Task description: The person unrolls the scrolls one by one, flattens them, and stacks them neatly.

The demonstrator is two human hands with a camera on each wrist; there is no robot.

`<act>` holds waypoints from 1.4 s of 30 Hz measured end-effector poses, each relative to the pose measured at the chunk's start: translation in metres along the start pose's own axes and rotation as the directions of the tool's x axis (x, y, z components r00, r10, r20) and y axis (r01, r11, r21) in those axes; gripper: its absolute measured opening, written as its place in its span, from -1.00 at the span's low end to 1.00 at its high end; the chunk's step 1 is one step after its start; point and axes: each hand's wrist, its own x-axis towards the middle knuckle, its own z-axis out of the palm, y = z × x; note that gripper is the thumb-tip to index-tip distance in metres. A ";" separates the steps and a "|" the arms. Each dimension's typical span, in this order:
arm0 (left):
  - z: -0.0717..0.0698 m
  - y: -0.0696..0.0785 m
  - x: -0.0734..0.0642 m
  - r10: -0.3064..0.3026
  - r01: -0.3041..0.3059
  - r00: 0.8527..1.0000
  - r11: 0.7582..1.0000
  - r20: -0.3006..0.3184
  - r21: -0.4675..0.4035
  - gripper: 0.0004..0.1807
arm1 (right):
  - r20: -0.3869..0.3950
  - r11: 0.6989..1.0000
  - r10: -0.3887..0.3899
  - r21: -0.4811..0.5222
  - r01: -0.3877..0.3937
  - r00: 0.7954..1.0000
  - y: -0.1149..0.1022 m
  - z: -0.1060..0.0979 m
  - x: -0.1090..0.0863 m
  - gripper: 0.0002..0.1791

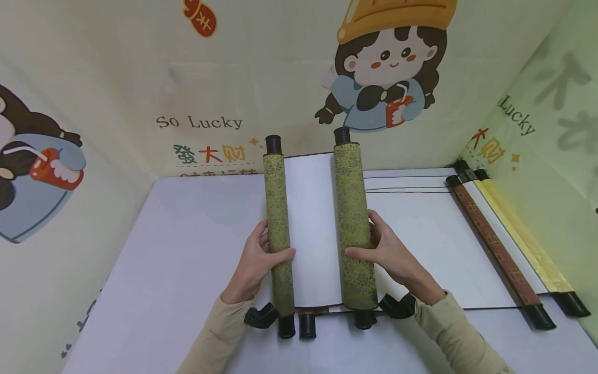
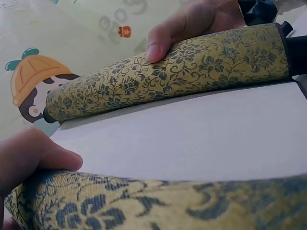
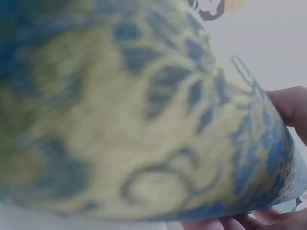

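Observation:
A hanging scroll with green-gold brocade backing is held upright, partly unrolled, a strip of white paper (image 1: 313,228) showing between its two rolls. My left hand (image 1: 254,262) grips the thinner left roll (image 1: 277,202), its thumb across the front. Round the thicker right roll (image 1: 351,202) curls my right hand (image 1: 390,252), thumb in front and fingers behind. Dark floral vines pattern the brocade (image 2: 211,57) in the left wrist view. Close to the right wrist camera, the brocade (image 3: 158,120) fills most of the view and blurs. Black knobs cap both rolls.
Another scroll lies spread on the white table (image 1: 201,218) behind, with a brown roll (image 1: 495,241) at the right. Beside it runs a yellow roll (image 1: 528,234). A black knob (image 1: 307,326) pokes out below the held scroll. Printed cloth walls (image 1: 280,67) enclose the table.

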 end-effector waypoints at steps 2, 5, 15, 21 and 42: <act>-0.001 -0.001 0.000 0.002 -0.002 1.000 1.000 0.000 -0.001 -0.03 | -0.001 1.000 0.001 -0.013 -0.001 1.000 -0.002 -0.001 0.000 -0.05; -0.002 -0.001 0.000 0.000 0.000 1.000 1.000 0.000 -0.006 -0.04 | -0.008 1.000 0.006 -0.028 -0.006 1.000 -0.002 -0.002 0.000 -0.06; -0.005 -0.001 -0.001 -0.008 0.008 1.000 1.000 -0.004 -0.021 -0.10 | -0.038 1.000 0.017 -0.023 -0.018 0.999 -0.004 -0.005 0.000 -0.07; -0.007 -0.002 -0.002 -0.009 0.009 1.000 1.000 0.005 -0.029 -0.10 | -0.031 0.999 0.041 -0.026 -0.042 0.999 -0.007 -0.006 0.000 -0.07; -0.011 0.003 -0.008 -0.022 0.022 1.000 0.999 0.001 -0.036 -0.06 | 0.005 0.999 0.044 0.022 -0.044 0.999 -0.014 -0.013 -0.003 -0.03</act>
